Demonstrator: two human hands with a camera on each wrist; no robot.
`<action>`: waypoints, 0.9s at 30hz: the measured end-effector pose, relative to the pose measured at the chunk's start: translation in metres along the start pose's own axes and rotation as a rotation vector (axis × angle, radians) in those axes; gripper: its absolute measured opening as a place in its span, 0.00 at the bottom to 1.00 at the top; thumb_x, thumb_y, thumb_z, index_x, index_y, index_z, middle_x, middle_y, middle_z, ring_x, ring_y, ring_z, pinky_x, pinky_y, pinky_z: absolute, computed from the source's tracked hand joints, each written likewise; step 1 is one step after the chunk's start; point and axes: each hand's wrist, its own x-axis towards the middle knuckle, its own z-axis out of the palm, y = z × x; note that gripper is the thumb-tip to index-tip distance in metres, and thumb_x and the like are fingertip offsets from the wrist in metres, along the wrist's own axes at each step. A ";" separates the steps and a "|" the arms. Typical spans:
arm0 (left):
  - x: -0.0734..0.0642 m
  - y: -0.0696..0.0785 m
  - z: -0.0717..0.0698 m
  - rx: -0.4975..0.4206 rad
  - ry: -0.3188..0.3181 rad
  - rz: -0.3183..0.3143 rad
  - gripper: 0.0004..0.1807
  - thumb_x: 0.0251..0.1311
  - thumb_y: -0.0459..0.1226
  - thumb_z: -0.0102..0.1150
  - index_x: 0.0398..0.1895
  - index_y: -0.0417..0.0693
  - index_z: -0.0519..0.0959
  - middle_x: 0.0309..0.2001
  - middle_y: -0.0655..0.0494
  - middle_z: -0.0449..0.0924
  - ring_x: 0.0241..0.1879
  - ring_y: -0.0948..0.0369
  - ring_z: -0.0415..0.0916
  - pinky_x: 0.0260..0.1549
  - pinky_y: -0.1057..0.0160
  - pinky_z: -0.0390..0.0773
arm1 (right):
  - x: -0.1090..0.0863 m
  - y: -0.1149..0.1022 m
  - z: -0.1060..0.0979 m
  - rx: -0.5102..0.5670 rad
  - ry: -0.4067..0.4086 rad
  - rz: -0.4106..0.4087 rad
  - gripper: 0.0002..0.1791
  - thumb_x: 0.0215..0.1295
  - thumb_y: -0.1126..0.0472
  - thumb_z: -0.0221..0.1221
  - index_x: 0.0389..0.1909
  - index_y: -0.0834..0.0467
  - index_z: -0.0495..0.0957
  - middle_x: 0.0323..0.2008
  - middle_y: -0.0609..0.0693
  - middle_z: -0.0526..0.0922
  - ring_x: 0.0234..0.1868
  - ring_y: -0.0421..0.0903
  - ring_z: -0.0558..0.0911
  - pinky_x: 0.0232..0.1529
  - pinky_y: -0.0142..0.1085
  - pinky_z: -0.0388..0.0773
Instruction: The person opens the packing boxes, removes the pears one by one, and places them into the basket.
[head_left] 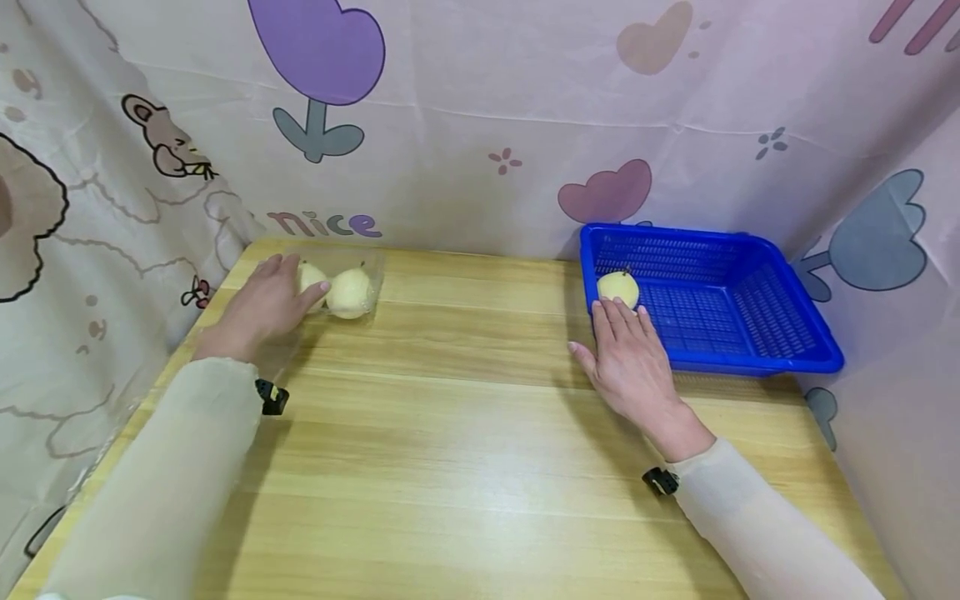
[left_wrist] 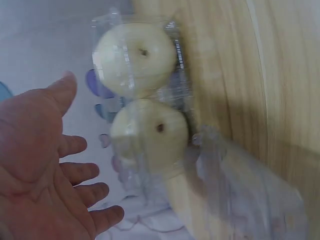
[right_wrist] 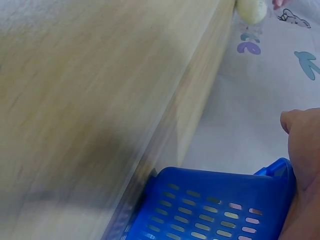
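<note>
Two pale yellow pears, one on the right [head_left: 349,294] and one on the left [head_left: 309,273], sit side by side in a clear plastic box [left_wrist: 182,90] at the back left of the table. My left hand [head_left: 261,307] is at the box's left side, fingers spread and relaxed; the left wrist view shows nothing in its palm. Another pear [head_left: 618,287] lies in the left end of a blue plastic basket [head_left: 757,367]. Over the basket's near left rim, my right hand [head_left: 633,362] has its fingers extended to that pear; whether they touch it cannot be told.
A wooden table [head_left: 465,467] carries everything. Patterned fabric [head_left: 465,108] hangs behind it and along both sides, close to the box and the basket. A clear plastic flap [left_wrist: 250,190] extends from the box in the left wrist view.
</note>
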 end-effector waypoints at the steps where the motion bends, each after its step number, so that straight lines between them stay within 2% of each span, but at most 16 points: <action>1: 0.003 0.000 0.001 -0.003 -0.007 -0.002 0.56 0.76 0.70 0.32 0.85 0.36 0.33 0.81 0.22 0.29 0.80 0.26 0.29 0.76 0.25 0.37 | 0.000 0.000 0.000 -0.001 0.002 -0.001 0.42 0.79 0.41 0.54 0.77 0.70 0.63 0.75 0.69 0.68 0.78 0.67 0.65 0.81 0.63 0.55; 6: 0.016 0.000 0.008 -0.003 -0.040 -0.010 0.57 0.76 0.70 0.32 0.85 0.35 0.32 0.80 0.21 0.24 0.79 0.24 0.26 0.76 0.24 0.36 | 0.000 -0.001 0.001 -0.011 -0.004 -0.001 0.43 0.79 0.40 0.53 0.78 0.70 0.63 0.76 0.69 0.68 0.78 0.67 0.65 0.81 0.63 0.56; 12: 0.025 0.001 0.014 0.016 -0.060 -0.013 0.58 0.74 0.72 0.30 0.85 0.36 0.33 0.80 0.21 0.21 0.78 0.22 0.22 0.74 0.21 0.35 | 0.001 0.000 -0.001 -0.018 -0.037 0.019 0.45 0.79 0.38 0.53 0.79 0.69 0.61 0.77 0.68 0.66 0.80 0.66 0.63 0.82 0.63 0.52; 18: 0.024 0.005 0.017 0.019 -0.055 -0.012 0.60 0.72 0.75 0.30 0.85 0.38 0.31 0.79 0.23 0.18 0.77 0.23 0.19 0.73 0.20 0.32 | 0.002 -0.002 -0.004 0.009 -0.056 0.041 0.45 0.79 0.37 0.52 0.80 0.69 0.60 0.78 0.68 0.65 0.80 0.66 0.61 0.83 0.63 0.49; 27: 0.020 0.016 0.023 -0.005 -0.054 -0.017 0.61 0.71 0.76 0.31 0.85 0.39 0.32 0.80 0.25 0.17 0.78 0.25 0.17 0.74 0.21 0.31 | 0.003 -0.003 -0.004 0.028 -0.048 0.050 0.45 0.80 0.37 0.51 0.79 0.69 0.60 0.77 0.69 0.65 0.80 0.66 0.62 0.82 0.64 0.51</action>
